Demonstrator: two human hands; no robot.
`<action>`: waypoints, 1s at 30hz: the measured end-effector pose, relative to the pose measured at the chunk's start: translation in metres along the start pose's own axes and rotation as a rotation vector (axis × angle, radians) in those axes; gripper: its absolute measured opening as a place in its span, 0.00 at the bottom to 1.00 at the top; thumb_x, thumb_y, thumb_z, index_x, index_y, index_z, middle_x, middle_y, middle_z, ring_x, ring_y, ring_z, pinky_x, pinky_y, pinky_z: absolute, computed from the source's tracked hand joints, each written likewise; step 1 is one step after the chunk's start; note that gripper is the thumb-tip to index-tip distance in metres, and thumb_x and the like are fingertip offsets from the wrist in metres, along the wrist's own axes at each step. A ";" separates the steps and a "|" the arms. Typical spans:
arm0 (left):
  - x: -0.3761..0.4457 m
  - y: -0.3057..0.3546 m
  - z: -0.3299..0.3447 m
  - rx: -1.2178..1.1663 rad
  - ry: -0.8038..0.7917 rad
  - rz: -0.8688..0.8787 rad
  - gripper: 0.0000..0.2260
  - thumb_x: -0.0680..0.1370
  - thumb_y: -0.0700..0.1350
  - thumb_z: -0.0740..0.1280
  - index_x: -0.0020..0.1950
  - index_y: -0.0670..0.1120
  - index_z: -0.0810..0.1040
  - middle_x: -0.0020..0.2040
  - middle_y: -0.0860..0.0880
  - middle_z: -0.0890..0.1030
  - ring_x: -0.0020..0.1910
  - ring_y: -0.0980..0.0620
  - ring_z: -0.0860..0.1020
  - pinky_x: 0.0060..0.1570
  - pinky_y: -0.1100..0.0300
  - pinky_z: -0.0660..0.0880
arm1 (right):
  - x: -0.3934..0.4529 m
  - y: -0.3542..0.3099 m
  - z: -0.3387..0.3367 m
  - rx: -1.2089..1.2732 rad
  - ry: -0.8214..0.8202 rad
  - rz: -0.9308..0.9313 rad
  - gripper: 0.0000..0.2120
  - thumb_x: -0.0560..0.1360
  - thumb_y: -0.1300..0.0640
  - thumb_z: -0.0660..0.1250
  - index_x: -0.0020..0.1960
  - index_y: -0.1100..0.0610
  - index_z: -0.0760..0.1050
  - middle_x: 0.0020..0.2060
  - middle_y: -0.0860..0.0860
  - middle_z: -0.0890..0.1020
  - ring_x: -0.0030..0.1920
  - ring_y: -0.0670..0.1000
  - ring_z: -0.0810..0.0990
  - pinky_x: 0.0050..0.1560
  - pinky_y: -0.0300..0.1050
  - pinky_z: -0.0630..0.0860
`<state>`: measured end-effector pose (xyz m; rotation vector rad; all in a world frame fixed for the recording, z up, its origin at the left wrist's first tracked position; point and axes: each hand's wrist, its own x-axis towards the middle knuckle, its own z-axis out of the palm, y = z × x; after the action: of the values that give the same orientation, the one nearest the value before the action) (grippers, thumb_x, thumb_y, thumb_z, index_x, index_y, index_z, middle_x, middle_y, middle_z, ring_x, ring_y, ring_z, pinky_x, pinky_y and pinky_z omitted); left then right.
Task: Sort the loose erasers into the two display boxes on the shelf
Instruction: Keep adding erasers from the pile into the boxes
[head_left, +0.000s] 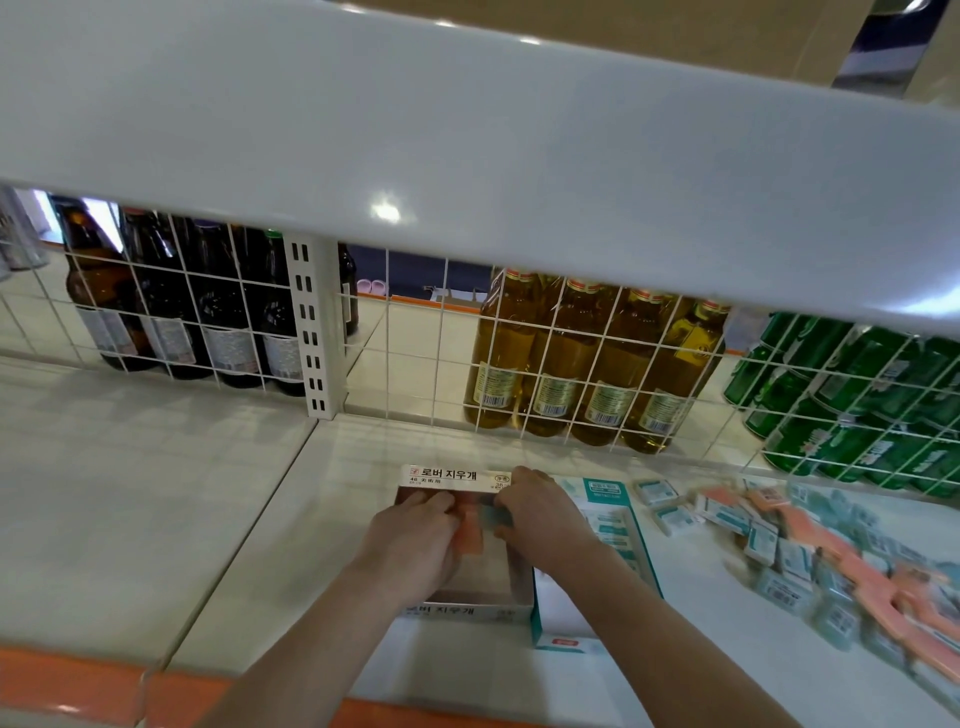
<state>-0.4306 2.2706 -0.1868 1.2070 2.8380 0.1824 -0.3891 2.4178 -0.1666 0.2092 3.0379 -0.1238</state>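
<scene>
A white display box (470, 609) with Korean lettering stands open on the shelf in front of me. Both my hands are inside it. My left hand (410, 540) holds a salmon-pink eraser (471, 531) near the box's far end. My right hand (537, 512) grips a pale teal eraser (496, 515) beside it. Touching the first box on its right is a teal-edged display box (638, 525) with teal-and-white erasers in it. A heap of loose erasers (831, 556), pink and teal-white, lies further right.
A white wire grid (571, 364) backs the shelf, with brown bottles (171, 312), yellow bottles (587, 364) and green bottles (857, 405) behind it. An upper shelf board (467, 145) overhangs. The shelf's orange front edge (78, 680) runs along the bottom left.
</scene>
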 end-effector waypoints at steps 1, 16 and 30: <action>0.000 0.000 0.000 -0.004 -0.001 -0.004 0.15 0.78 0.49 0.55 0.61 0.49 0.75 0.61 0.53 0.72 0.62 0.50 0.69 0.50 0.56 0.72 | 0.000 0.000 -0.001 0.015 -0.007 0.000 0.14 0.77 0.56 0.63 0.61 0.58 0.73 0.57 0.55 0.71 0.58 0.53 0.71 0.59 0.46 0.71; 0.004 -0.008 0.008 -0.082 0.035 -0.008 0.14 0.77 0.50 0.57 0.58 0.50 0.77 0.57 0.53 0.75 0.61 0.52 0.71 0.50 0.58 0.74 | -0.007 0.005 -0.011 0.127 0.038 -0.024 0.16 0.73 0.58 0.66 0.59 0.56 0.70 0.55 0.51 0.72 0.52 0.48 0.68 0.55 0.40 0.67; 0.001 -0.007 0.009 -0.098 0.049 -0.019 0.14 0.76 0.49 0.58 0.60 0.50 0.76 0.59 0.53 0.74 0.61 0.51 0.71 0.52 0.58 0.74 | -0.003 -0.006 -0.006 -0.058 0.039 -0.048 0.16 0.74 0.63 0.63 0.61 0.60 0.70 0.58 0.55 0.72 0.60 0.54 0.69 0.60 0.47 0.71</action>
<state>-0.4358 2.2669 -0.1964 1.1713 2.8432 0.3502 -0.3871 2.4117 -0.1599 0.1356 3.0811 -0.0362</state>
